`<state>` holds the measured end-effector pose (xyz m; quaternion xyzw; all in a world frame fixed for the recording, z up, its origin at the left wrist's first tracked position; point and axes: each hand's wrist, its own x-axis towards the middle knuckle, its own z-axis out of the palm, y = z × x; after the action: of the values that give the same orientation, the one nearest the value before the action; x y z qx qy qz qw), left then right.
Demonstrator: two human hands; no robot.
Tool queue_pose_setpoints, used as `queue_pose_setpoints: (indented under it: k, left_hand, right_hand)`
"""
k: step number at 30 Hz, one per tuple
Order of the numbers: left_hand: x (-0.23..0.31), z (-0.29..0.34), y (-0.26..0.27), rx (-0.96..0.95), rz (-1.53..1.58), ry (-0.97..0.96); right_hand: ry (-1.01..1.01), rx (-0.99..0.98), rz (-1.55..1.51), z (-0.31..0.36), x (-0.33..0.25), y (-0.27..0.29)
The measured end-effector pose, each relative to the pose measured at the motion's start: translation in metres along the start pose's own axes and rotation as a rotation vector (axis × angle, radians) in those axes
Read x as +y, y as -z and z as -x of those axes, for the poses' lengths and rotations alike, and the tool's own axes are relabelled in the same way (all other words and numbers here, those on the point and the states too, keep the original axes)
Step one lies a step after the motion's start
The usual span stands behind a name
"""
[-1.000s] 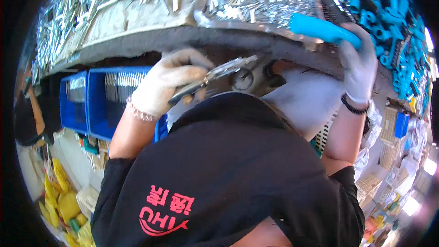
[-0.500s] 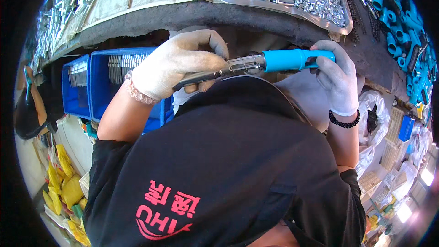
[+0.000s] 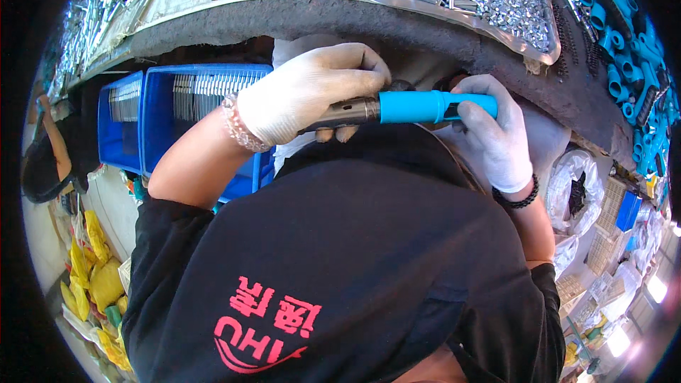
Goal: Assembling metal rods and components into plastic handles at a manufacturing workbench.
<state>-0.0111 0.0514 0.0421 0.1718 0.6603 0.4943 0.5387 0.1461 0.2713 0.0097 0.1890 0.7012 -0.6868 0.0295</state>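
Both of my hands wear whitish work gloves and hold the two ends of one piece in front of my chest. My left hand (image 3: 312, 92) is closed around a dark metal part (image 3: 352, 111) with a smooth, bright end. That end meets the open mouth of a turquoise plastic tubular handle (image 3: 411, 107); how deep it sits inside cannot be seen. My right hand (image 3: 494, 131) grips the handle's far end, thumb and fingers on opposite sides of a dark slot. The left palm covers the rest of the metal part.
A metal tray (image 3: 454, 10) of small pins and sleeves lies on the bench (image 3: 234, 25) beyond my hands. Turquoise handles (image 3: 631, 57) are heaped at the right. Blue bins (image 3: 159, 120) with rows of metal plates stand at the left. Another person's arm (image 3: 55, 145) shows far left.
The metal framework that stuck out of the handle's mouth is now out of sight, with the smooth metal end against the handle. My hands have come closer together, the right one moving left.
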Motion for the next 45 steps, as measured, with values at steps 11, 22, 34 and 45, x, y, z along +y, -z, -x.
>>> queue_pose_setpoints:
  k: [11, 22, 34, 45]
  left_hand:
    - [-0.018, -0.013, -0.012, 0.003, -0.074, -0.031]
    - [-0.035, -0.02, -0.009, -0.278, 0.226, 0.087]
    - [-0.042, -0.016, -0.006, -0.269, 0.307, -0.017]
    - [-0.035, -0.009, -0.015, -0.217, 0.277, -0.014]
  right_hand:
    - [-0.008, -0.046, -0.116, -0.004, 0.025, -0.013]
    - [-0.152, -0.052, -0.234, -0.015, 0.043, 0.008]
    - [0.336, 0.136, 0.025, 0.011, -0.015, 0.001]
    - [0.735, 0.288, 0.727, -0.007, -0.011, -0.023]
